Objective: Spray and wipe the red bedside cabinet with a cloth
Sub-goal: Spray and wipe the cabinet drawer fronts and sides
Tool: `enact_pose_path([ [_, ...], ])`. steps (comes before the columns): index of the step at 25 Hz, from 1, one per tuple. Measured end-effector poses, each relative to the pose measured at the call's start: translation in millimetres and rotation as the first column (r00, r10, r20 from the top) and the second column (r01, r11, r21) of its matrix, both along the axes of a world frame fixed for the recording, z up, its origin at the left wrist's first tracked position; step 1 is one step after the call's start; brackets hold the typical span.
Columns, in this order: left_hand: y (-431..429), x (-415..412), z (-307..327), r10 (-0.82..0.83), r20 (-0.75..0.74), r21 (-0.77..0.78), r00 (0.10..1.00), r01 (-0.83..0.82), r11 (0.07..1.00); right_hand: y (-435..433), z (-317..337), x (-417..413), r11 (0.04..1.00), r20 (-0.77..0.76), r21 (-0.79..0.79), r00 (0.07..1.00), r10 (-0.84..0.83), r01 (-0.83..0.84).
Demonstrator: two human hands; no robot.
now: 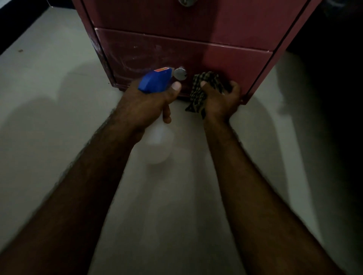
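Red bedside cabinet [245, 23] ahead; my left hand [145, 106] grips a blue-headed translucent spray bottle [155, 80]. My right hand [222, 102] bunches a checked cloth [206, 82] against its lower drawer [157, 53].

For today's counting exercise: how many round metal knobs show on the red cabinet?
2. The lower knob is on the lower drawer, between the spray bottle and the cloth. The upper knob is cut off at the top edge. More may be out of view.
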State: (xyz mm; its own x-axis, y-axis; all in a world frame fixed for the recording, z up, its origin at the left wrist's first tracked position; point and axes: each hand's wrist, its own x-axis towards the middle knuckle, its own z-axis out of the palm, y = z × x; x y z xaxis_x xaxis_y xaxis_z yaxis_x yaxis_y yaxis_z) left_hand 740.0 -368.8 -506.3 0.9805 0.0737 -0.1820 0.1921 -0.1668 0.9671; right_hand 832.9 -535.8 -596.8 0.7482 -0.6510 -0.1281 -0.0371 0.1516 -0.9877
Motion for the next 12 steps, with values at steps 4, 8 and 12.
enact_pose_path([
  [4, 5.7, 0.6, -3.3, -0.019, 0.011, -0.004, 1.0, 0.019, 1.0, -25.6, -8.2, -3.5, 0.983, -0.006, 0.061, 0.985, -0.171, 0.171],
  [8, 3.0, -0.6, -10.1, -0.02, -0.019, 0.041, 1.0, 0.021, 0.999, -20.8, -6.5, -5.6, 0.999, -0.033, -0.012, 0.998, -0.053, 0.052],
  [12, -3.8, -3.3, -17.5, -0.032, -0.117, 0.1, 0.993, 0.043, 0.994, -41.5, -7.1, -9.2, 0.99, -0.048, 0.022, 0.989, -0.14, 0.141],
])
